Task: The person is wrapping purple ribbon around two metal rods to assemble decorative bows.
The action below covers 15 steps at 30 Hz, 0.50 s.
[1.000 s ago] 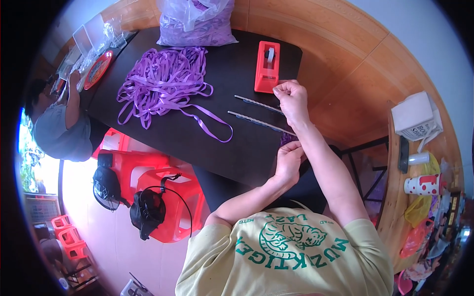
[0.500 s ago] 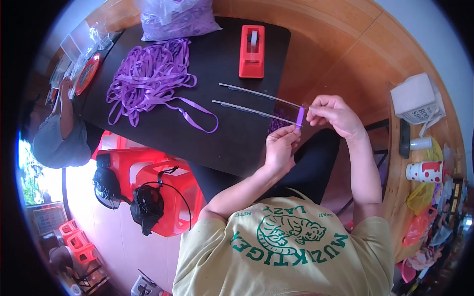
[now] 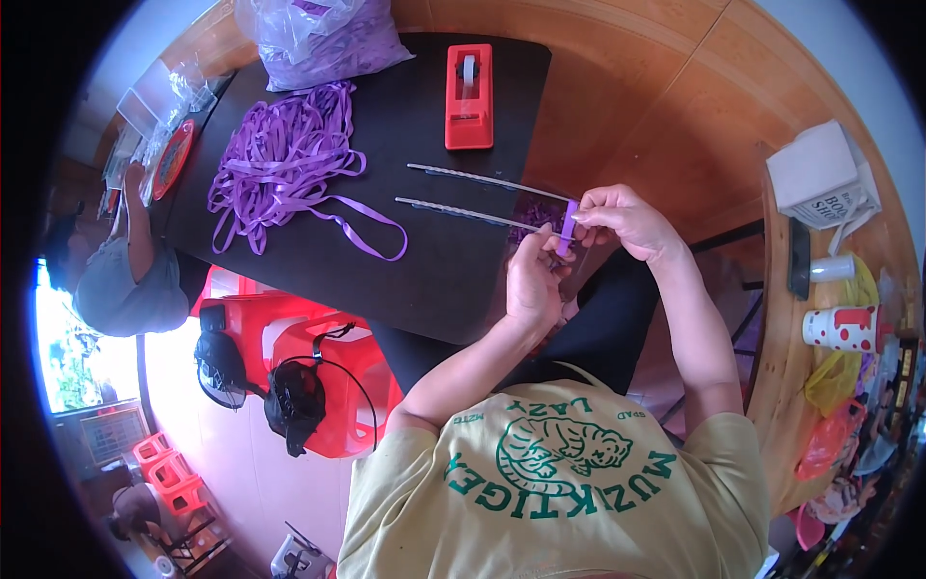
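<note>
Two thin metal rods [image 3: 487, 180], twisted along part of their length, lie side by side and jut past the right edge of the black table. Across their outer ends runs a short purple ribbon [image 3: 567, 230]. My left hand [image 3: 534, 282] is closed on the ribbon's lower part, beside the nearer rod. At the upper part, by the farther rod's tip, the fingers of my right hand [image 3: 622, 222] are pinched together against the ribbon. A large tangled heap of purple ribbon [image 3: 280, 159] lies on the table, with one loop trailing toward the rods.
A red tape dispenser [image 3: 470, 130] and a plastic bag [image 3: 333, 53] of purple material stand at the back of the black table [image 3: 424, 280]. Red stools [image 3: 333, 415] with black headgear are at left, near another person [image 3: 135, 289]. A cluttered wooden counter [image 3: 772, 386] runs along the right.
My left hand has moved up against the ribbon and nearer rod. My right fingers have come in closer, onto the ribbon. The whole view has shifted slightly.
</note>
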Motion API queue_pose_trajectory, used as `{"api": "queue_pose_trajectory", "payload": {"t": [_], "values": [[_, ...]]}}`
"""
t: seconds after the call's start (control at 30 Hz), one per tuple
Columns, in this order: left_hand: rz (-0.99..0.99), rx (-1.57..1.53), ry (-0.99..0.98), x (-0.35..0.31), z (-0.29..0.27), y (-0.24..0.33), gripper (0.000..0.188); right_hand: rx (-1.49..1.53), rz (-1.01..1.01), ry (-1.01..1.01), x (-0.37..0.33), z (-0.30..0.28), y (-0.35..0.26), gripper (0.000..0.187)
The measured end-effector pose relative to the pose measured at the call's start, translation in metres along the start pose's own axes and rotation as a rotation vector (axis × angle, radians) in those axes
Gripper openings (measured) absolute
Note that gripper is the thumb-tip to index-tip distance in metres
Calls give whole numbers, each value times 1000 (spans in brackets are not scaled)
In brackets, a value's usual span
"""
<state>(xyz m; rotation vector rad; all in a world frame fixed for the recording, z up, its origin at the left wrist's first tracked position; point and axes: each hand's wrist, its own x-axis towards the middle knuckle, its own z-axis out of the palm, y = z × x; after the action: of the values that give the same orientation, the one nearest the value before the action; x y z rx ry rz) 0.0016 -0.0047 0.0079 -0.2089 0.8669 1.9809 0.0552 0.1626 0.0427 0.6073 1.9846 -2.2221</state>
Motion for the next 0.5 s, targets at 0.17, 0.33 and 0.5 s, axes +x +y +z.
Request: {"api": "queue_pose_trajectory", "payload": {"t": [0.17, 0.33, 0.5], "values": [[-5, 1, -1, 7, 2, -1, 25, 45, 5, -2, 2, -2, 3, 11], [31, 23, 57, 12, 4, -2, 30, 81, -9, 9, 3, 0, 3, 12], [57, 85, 100, 11, 13, 0, 29, 81, -4, -11, 5, -3, 8, 11]]}}
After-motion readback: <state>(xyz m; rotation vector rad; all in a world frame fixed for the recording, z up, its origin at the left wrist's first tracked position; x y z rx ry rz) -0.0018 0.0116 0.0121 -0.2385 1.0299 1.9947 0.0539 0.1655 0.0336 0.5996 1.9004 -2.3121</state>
